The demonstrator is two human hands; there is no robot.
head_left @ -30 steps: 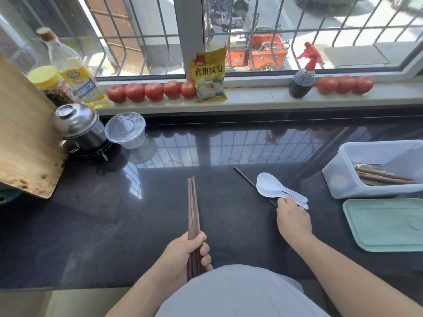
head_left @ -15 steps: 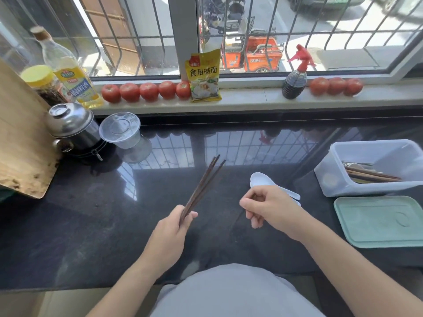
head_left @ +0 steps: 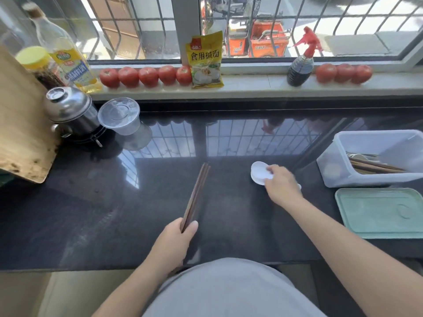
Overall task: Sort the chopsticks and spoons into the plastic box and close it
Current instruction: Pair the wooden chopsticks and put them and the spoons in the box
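My left hand (head_left: 175, 239) grips a bundle of dark brown chopsticks (head_left: 196, 193) by their near ends; the tips point away and slightly right above the black counter. My right hand (head_left: 280, 185) lies over the white plastic spoons (head_left: 259, 172), fingers curled on them; only the bowl end and a bit of handle show. At the right stands the open translucent plastic box (head_left: 338, 156) with several chopsticks and utensils inside. Its pale green lid (head_left: 380, 212) lies flat in front of the box.
A wooden cutting board (head_left: 20, 124) leans at the left, beside a steel pot (head_left: 68, 110) and a clear plastic cup (head_left: 120, 116). The window sill holds tomatoes (head_left: 146, 76), an oil bottle, a yellow packet and a spray bottle (head_left: 299, 67).
My left hand has tilted the chopsticks from upright to leaning right. My right hand drew back from the spoon handles, then reached forward onto the spoons again.
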